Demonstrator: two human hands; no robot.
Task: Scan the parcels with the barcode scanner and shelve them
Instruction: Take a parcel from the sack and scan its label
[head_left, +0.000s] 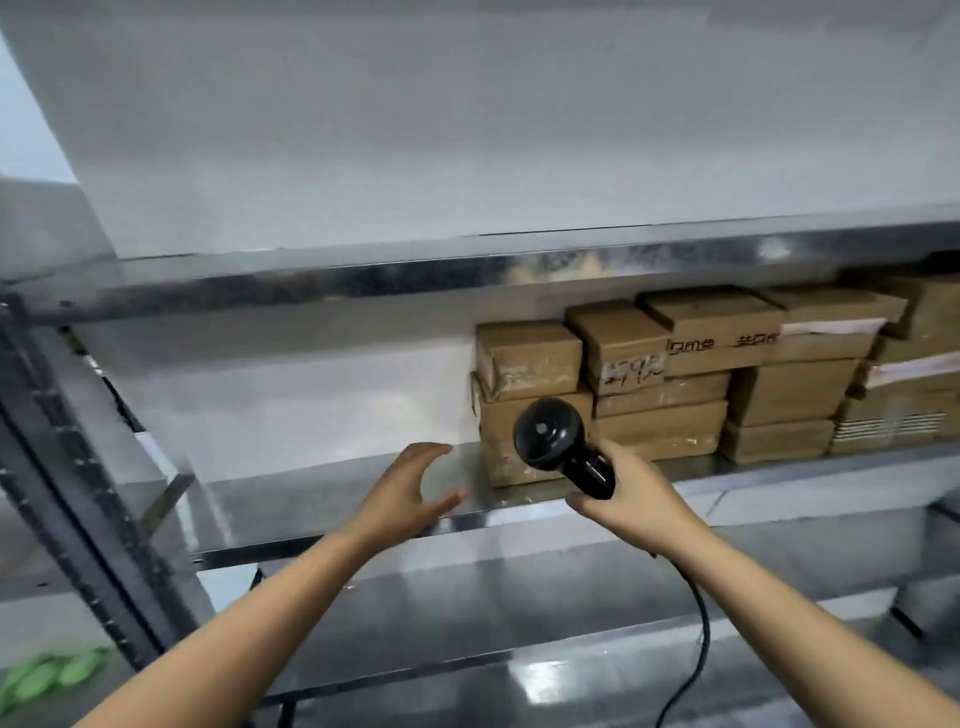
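A metal shelf (332, 488) is carrying stacked parcels (660, 384) on its right half. The right hand (631, 499) is gripping the scanner (563, 447); left hand (405, 493), fingers spread, holding nothing. Best keeping the scanner steady, aiming squarely at a label.

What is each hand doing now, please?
Left hand: open, holding nothing, at the shelf edge.
Right hand: gripping the barcode scanner.
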